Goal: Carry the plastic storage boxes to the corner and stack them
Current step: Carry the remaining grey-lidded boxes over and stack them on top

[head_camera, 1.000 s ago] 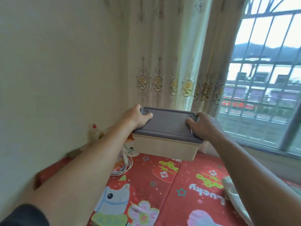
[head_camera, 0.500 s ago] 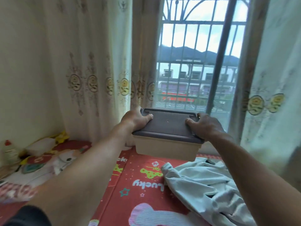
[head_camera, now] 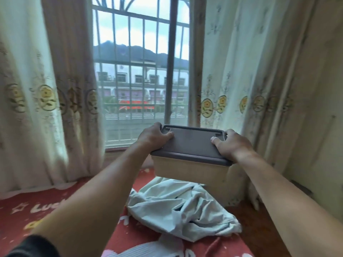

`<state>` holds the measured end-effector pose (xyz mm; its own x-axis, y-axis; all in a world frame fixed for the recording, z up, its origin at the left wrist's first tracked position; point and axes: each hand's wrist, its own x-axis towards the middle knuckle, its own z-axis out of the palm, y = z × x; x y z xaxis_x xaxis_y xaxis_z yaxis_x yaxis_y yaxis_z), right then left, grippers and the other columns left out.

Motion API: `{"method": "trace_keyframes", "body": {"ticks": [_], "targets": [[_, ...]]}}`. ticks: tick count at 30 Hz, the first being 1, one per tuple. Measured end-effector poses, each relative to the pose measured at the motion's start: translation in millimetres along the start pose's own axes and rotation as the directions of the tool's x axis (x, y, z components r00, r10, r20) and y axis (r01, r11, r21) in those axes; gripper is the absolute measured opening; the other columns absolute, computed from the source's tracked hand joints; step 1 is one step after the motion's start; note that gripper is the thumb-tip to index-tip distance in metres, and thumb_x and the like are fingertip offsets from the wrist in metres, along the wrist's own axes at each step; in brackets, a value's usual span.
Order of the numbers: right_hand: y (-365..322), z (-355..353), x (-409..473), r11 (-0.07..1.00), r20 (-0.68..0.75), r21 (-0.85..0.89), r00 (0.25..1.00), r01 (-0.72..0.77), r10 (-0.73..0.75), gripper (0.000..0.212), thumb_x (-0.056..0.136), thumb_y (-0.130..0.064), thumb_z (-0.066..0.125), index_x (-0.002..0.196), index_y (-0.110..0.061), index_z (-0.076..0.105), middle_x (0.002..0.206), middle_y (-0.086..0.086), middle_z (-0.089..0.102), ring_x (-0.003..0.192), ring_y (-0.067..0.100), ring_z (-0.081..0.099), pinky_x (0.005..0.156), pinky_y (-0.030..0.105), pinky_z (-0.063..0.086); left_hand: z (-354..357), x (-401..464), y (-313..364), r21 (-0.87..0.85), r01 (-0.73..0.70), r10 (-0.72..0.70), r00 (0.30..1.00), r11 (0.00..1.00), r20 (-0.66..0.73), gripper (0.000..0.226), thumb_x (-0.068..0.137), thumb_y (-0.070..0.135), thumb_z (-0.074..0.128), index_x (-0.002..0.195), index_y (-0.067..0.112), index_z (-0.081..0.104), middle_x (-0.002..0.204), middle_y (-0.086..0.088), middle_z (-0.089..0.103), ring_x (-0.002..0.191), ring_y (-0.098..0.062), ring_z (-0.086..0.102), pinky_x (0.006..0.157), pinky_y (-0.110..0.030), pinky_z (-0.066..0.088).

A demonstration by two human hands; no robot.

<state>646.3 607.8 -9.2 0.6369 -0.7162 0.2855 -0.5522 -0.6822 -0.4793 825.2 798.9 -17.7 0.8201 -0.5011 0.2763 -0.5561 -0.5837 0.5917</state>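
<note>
Storage box (head_camera: 191, 168) is clamped at both lid ends by left hand (head_camera: 154, 137) and right hand (head_camera: 231, 144), kept level mid-frame for carrying.

Both arms stretched forward, bare forearms, dark sleeve at left elbow. Left hand (head_camera: 155, 137) and right hand (head_camera: 231, 145) grip opposite ends of the storage box (head_camera: 191, 156), thumbs on top.

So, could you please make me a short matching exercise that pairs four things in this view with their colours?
Things:
1. box lid
2. box body
3. crumpled cloth
4. play mat

Colours:
a. pale mint
b. red with cartoon prints
c. dark brown
d. beige

Pairs: 1-c, 2-d, 3-a, 4-b
</note>
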Motion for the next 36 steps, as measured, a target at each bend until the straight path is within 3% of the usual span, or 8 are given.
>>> {"method": "trace_keyframes", "body": {"ticks": [10, 12, 18, 25, 31, 36], "targets": [[87, -47, -17, 0.962, -0.168, -0.025, 0.95, -0.272, 0.264, 0.059, 0.091, -0.057, 0.056, 0.133, -0.016, 0.051, 0.127, 0.01, 0.06, 0.11, 0.032, 0.057, 0.082, 0.035, 0.042, 84, 27, 80, -0.114, -0.233, 0.249, 0.956, 0.966, 0.155, 0.062, 0.085, 0.06, 0.06, 0.128, 0.017, 0.053, 0.126, -0.012, 0.062, 0.11, -0.03, 0.058, 0.077, -0.032, 0.039], [99, -54, -27, 0.948, -0.205, -0.049, 0.932, -0.314, 0.298, 0.057, 0.091, -0.058, 0.055, 0.13, -0.018, 0.053, 0.123, 0.009, 0.062, 0.108, 0.032, 0.058, 0.077, 0.033, 0.039, 95, 25, 92, -0.124, -0.269, 0.289, 0.939, 0.955, 0.188, 0.063, 0.085, 0.061, 0.059, 0.129, 0.016, 0.053, 0.126, -0.012, 0.062, 0.11, -0.03, 0.058, 0.076, -0.032, 0.039], [137, -77, -60, 0.888, -0.286, -0.112, 0.87, -0.447, 0.402, 0.054, 0.087, -0.063, 0.05, 0.121, -0.022, 0.056, 0.11, 0.006, 0.067, 0.101, 0.032, 0.06, 0.076, 0.034, 0.045, 130, 12, 133, -0.194, -0.358, 0.399, 0.881, 0.913, 0.254, 0.061, 0.085, 0.061, 0.059, 0.128, 0.018, 0.052, 0.12, -0.009, 0.063, 0.087, -0.021, 0.05, 0.07, -0.032, 0.039], [181, -109, -99, 0.837, -0.358, -0.11, 0.807, -0.537, 0.471, 0.048, 0.089, -0.06, 0.051, 0.116, -0.021, 0.057, 0.109, 0.007, 0.067, 0.099, 0.031, 0.061, 0.074, 0.031, 0.041, 169, -15, 187, -0.267, -0.422, 0.492, 0.811, 0.867, 0.317, 0.067, 0.085, 0.063, 0.057, 0.135, 0.02, 0.049, 0.129, -0.009, 0.06, 0.111, -0.028, 0.057, 0.076, -0.033, 0.041], [233, -146, -127, 0.795, -0.403, -0.094, 0.753, -0.599, 0.52, 0.047, 0.089, -0.061, 0.05, 0.115, -0.022, 0.056, 0.105, 0.007, 0.067, 0.093, 0.031, 0.064, 0.08, 0.036, 0.052, 207, -45, 250, -0.309, -0.45, 0.541, 0.762, 0.838, 0.356, 0.068, 0.085, 0.063, 0.057, 0.137, 0.02, 0.047, 0.128, -0.006, 0.059, 0.11, -0.027, 0.058, 0.076, -0.033, 0.042], [283, -177, -142, 0.771, -0.42, -0.089, 0.725, -0.631, 0.545, 0.048, 0.09, -0.061, 0.05, 0.117, -0.022, 0.054, 0.102, 0.005, 0.064, 0.092, 0.03, 0.062, 0.076, 0.035, 0.05, 242, -68, 302, -0.321, -0.453, 0.553, 0.734, 0.831, 0.395, 0.071, 0.086, 0.064, 0.056, 0.14, 0.02, 0.044, 0.129, -0.006, 0.058, 0.11, -0.027, 0.058, 0.085, -0.038, 0.051]]}}
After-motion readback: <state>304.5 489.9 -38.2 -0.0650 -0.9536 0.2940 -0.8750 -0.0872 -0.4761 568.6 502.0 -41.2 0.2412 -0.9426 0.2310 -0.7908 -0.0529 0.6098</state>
